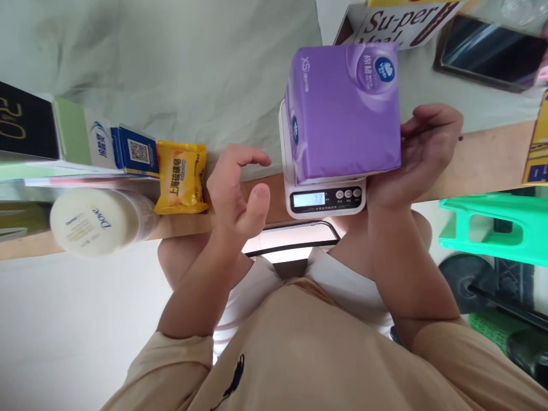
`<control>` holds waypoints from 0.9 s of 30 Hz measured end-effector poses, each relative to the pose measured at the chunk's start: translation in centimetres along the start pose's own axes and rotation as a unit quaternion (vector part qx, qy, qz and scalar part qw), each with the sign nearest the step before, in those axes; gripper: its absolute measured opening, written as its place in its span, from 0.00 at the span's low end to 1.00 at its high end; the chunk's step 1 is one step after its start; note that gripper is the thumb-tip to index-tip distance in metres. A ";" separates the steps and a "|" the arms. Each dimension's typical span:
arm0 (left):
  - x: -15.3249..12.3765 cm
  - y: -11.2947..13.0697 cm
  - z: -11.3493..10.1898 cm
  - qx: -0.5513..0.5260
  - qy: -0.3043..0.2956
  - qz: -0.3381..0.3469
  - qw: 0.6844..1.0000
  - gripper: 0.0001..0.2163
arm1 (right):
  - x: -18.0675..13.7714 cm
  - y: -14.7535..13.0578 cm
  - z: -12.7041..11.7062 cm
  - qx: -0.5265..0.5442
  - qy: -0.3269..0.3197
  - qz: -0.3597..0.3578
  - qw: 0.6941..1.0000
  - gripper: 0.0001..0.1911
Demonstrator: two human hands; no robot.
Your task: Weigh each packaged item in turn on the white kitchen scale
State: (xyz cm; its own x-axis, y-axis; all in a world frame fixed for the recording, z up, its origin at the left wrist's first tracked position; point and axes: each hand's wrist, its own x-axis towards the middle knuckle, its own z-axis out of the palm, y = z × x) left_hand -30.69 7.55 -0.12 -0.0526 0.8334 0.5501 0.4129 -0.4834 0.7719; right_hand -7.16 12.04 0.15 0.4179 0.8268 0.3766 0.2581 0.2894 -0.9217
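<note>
A purple tissue pack [342, 114] sits on a small white kitchen scale [325, 200] at the near edge of the wooden table [479, 165]; the scale's display is lit. My right hand [422, 154] lies against the pack's right side, fingers loosely curved and apart, not wrapped round it. My left hand [240, 188] hovers just left of the scale, open, fingers spread, holding nothing. A phone [295, 240] rests on my lap below the scale.
Along the table's left edge lie a yellow soap packet [182, 177], a blue and white box [124, 148] and a white Dove bottle [98, 220] on its side. A "Su-per Meal" box [398, 23] and a dark tablet [492, 51] lie behind. A green plastic stool [492, 228] stands to the right.
</note>
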 end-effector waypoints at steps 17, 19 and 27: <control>0.0 -0.6 0.6 -0.048 -0.052 0.036 0.997 0.15 | 0.0 0.5 -1.4 0.024 0.006 0.016 1.000 0.21; -0.2 -0.6 0.8 -0.061 -0.058 0.034 0.996 0.16 | -0.2 -0.1 -2.0 -0.001 -0.012 -0.002 1.000 0.19; 0.1 1.7 0.3 -0.053 -0.038 0.023 0.998 0.18 | 1.4 -8.7 -2.5 -0.203 -0.183 -0.116 0.955 0.26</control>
State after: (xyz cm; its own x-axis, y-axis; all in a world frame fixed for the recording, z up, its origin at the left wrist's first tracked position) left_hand -29.77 6.93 1.15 0.0352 0.8255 0.5633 0.3148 -0.5441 0.7777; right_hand -6.66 9.47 8.88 -0.0040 0.8977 0.4405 0.6546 0.3353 -0.6775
